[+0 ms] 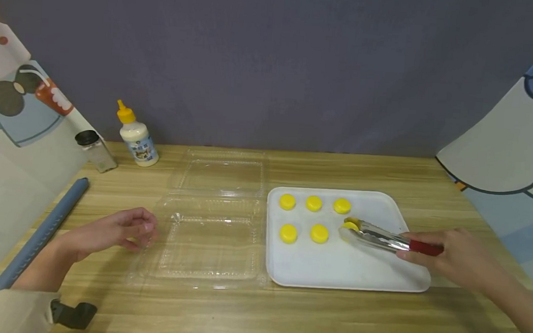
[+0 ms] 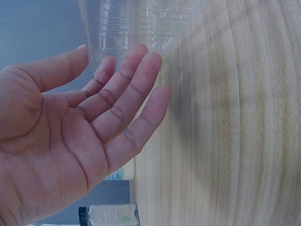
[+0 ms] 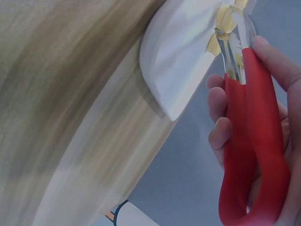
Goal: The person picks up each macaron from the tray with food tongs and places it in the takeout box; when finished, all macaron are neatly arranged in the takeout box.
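My right hand grips a pair of metal tongs with red handles. The tips of the tongs lie on either side of a small round yellow piece on the white tray; whether they squeeze it I cannot tell. Several more yellow pieces sit in two rows on that tray. At the left edge of a clear plastic clamshell box, lid folded back, is my left hand. Its fingers are loosely bent and hold nothing; contact with the box is unclear.
Behind the left hand stand a squeeze bottle with a yellow nozzle and a small jar with a black lid. Along the table's left side lies a long blue-grey bar. A dark panel rises at the table's back edge.
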A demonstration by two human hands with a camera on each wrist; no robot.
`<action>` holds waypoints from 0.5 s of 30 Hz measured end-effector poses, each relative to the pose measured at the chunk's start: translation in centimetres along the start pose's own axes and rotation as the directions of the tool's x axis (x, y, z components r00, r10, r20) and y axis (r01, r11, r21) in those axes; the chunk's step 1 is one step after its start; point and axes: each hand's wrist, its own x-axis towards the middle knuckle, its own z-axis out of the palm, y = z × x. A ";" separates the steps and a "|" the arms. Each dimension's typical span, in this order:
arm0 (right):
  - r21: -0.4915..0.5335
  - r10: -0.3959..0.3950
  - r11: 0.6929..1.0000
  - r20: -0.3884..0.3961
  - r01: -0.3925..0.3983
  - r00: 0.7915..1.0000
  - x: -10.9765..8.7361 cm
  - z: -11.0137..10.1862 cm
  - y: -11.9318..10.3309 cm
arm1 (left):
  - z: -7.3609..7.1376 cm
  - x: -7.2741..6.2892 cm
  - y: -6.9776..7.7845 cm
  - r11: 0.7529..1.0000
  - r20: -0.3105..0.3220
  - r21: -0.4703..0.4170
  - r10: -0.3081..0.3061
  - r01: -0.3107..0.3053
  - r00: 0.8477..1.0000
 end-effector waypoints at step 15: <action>0.013 -0.135 0.991 -0.020 0.135 0.991 2.0 -2.1 -2.8 | 0.0 0.1 -0.2 1.000 -0.003 -0.001 0.008 -0.008 1.000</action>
